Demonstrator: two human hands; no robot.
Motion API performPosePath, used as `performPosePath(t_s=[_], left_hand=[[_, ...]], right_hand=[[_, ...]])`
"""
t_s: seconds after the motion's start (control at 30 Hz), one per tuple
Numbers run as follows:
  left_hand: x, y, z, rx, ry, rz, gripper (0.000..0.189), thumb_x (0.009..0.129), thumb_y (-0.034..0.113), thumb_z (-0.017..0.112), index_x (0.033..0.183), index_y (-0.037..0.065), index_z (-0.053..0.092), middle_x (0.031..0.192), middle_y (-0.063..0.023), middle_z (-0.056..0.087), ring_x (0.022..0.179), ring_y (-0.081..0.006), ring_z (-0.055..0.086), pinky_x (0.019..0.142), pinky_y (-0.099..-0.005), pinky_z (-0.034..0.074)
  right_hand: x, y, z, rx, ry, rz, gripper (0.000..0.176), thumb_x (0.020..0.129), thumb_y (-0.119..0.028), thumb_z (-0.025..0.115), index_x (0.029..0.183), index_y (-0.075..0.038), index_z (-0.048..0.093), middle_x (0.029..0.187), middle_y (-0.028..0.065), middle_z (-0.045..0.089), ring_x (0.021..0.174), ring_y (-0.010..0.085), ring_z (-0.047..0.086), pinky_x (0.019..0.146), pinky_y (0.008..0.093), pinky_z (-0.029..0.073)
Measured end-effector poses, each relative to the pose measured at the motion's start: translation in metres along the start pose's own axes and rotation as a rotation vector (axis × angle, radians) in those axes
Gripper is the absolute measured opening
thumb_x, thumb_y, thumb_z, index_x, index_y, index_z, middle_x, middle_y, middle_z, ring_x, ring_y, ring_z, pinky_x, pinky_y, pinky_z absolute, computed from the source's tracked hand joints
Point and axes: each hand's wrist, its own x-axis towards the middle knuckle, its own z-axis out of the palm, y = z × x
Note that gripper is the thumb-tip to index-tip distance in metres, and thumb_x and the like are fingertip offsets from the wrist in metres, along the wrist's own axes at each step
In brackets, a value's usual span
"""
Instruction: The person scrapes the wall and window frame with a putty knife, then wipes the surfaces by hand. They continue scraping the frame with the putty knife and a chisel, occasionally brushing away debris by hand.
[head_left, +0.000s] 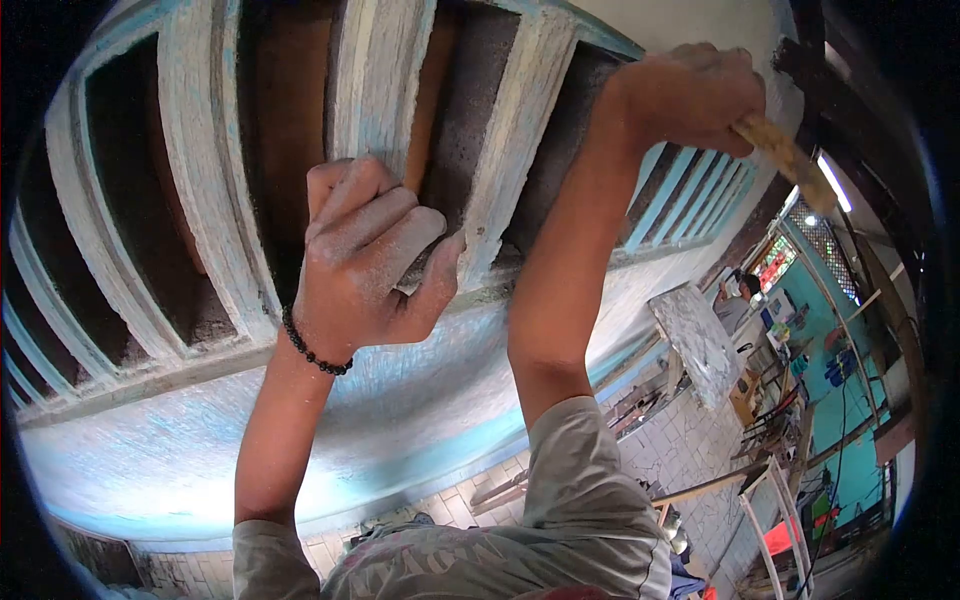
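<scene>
My left hand (372, 255), dusty and wearing a dark bead bracelet (312, 350), is closed in front of a weathered vertical wooden slat (378, 85). Its fingers are curled in; what they hold, if anything, is hidden. Higher up to the right, my right hand (688, 98) makes a fist around a worn yellowish-brown wooden stick (785, 160). The stick's free end points down and right, and its other end is out of sight. The slats carry scuffed white and pale blue paint, with dark gaps between them.
Below the slats runs a ledge (150, 375) above a white and blue wall (420, 415). At right are a speckled board (700, 345), a wooden frame (780, 525), cluttered shelving and another person (738, 300) in the distance. Pale tiles (690, 450) cover the floor.
</scene>
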Motion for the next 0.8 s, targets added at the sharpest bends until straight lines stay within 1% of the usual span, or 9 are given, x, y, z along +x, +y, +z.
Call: performPosePath(t_s=[0.1, 0.2, 0.3, 0.4, 0.5, 0.57, 0.63, 0.7, 0.8], left_hand=[[-0.002, -0.002, 0.001, -0.018, 0.005, 0.006, 0.008, 0.078, 0.013, 0.074, 0.079, 0.006, 0.073, 0.071, -0.0093, 0.065, 0.074, -0.0276, 0.056, 0.083, -0.0410, 0.039], [-0.001, 0.001, -0.002, -0.008, -0.037, -0.026, 0.008, 0.078, 0.014, 0.073, 0.079, 0.006, 0.073, 0.071, -0.0089, 0.065, 0.074, -0.0274, 0.056, 0.083, -0.0409, 0.039], [0.001, 0.001, 0.001, -0.001, 0.009, -0.005, 0.007, 0.079, 0.013, 0.073, 0.079, 0.006, 0.073, 0.071, -0.0076, 0.065, 0.074, -0.0269, 0.057, 0.083, -0.0403, 0.039], [-0.001, 0.000, 0.000, -0.006, -0.014, -0.004, 0.008, 0.079, 0.014, 0.073, 0.079, 0.006, 0.073, 0.071, -0.0075, 0.065, 0.074, -0.0269, 0.057, 0.083, -0.0402, 0.039], [-0.001, 0.001, -0.001, -0.010, -0.036, -0.016, 0.007, 0.079, 0.013, 0.073, 0.079, 0.006, 0.074, 0.071, -0.0087, 0.065, 0.076, -0.0273, 0.057, 0.084, -0.0402, 0.039], [-0.001, 0.000, 0.000, -0.007, -0.025, -0.020, 0.007, 0.079, 0.013, 0.074, 0.079, 0.006, 0.074, 0.072, -0.0087, 0.065, 0.076, -0.0272, 0.057, 0.084, -0.0401, 0.039], [-0.001, 0.002, 0.002, -0.003, 0.012, -0.019, 0.006, 0.079, 0.012, 0.073, 0.079, 0.006, 0.073, 0.071, -0.0080, 0.066, 0.077, -0.0273, 0.057, 0.085, -0.0401, 0.039], [-0.002, 0.002, 0.002, -0.001, 0.011, -0.015, 0.007, 0.079, 0.013, 0.074, 0.079, 0.006, 0.074, 0.072, -0.0083, 0.066, 0.078, -0.0279, 0.058, 0.085, -0.0404, 0.040], [-0.002, 0.000, -0.001, 0.000, -0.024, -0.020, 0.008, 0.079, 0.013, 0.074, 0.080, 0.005, 0.074, 0.073, -0.0092, 0.066, 0.078, -0.0286, 0.059, 0.086, -0.0409, 0.040]], right_hand=[[-0.019, 0.054, 0.031, -1.434, 0.392, -0.552, 0.053, 0.099, -0.032, 0.066, 0.135, -0.013, 0.032, 0.110, 0.0091, 0.045, 0.078, 0.0153, 0.053, 0.065, 0.0314, 0.050], [-0.016, 0.045, 0.024, -1.402, 0.284, -0.551, 0.051, 0.098, -0.031, 0.066, 0.131, -0.009, 0.034, 0.109, 0.0079, 0.042, 0.074, 0.0162, 0.052, 0.061, 0.0300, 0.048], [-0.023, 0.052, 0.033, -1.565, 0.427, -0.500, 0.051, 0.098, -0.031, 0.065, 0.131, -0.007, 0.033, 0.108, 0.0076, 0.041, 0.073, 0.0169, 0.052, 0.061, 0.0311, 0.050], [-0.018, 0.037, 0.041, -1.518, 0.247, -0.394, 0.049, 0.099, -0.031, 0.063, 0.130, -0.007, 0.033, 0.108, 0.0078, 0.040, 0.073, 0.0168, 0.053, 0.062, 0.0328, 0.051], [-0.015, 0.049, 0.022, -1.425, 0.458, -0.607, 0.048, 0.099, -0.029, 0.064, 0.129, -0.007, 0.033, 0.109, 0.0101, 0.040, 0.073, 0.0182, 0.055, 0.065, 0.0355, 0.052], [0.010, -0.014, -0.025, -0.851, 0.033, -0.110, 0.054, 0.096, -0.028, 0.067, 0.132, -0.007, 0.032, 0.110, 0.0109, 0.039, 0.078, 0.0199, 0.056, 0.069, 0.0357, 0.053], [0.008, -0.018, -0.020, -0.860, 0.040, -0.059, 0.059, 0.094, -0.027, 0.069, 0.134, -0.006, 0.030, 0.110, 0.0116, 0.038, 0.082, 0.0212, 0.056, 0.071, 0.0358, 0.054], [-0.018, 0.050, 0.041, -1.460, 0.463, -0.463, 0.064, 0.092, -0.026, 0.070, 0.136, -0.006, 0.029, 0.110, 0.0122, 0.038, 0.084, 0.0222, 0.055, 0.073, 0.0357, 0.054], [-0.022, 0.069, 0.049, -1.421, 0.504, -0.601, 0.067, 0.090, -0.024, 0.070, 0.137, -0.006, 0.027, 0.109, 0.0120, 0.037, 0.086, 0.0219, 0.055, 0.074, 0.0348, 0.053]])
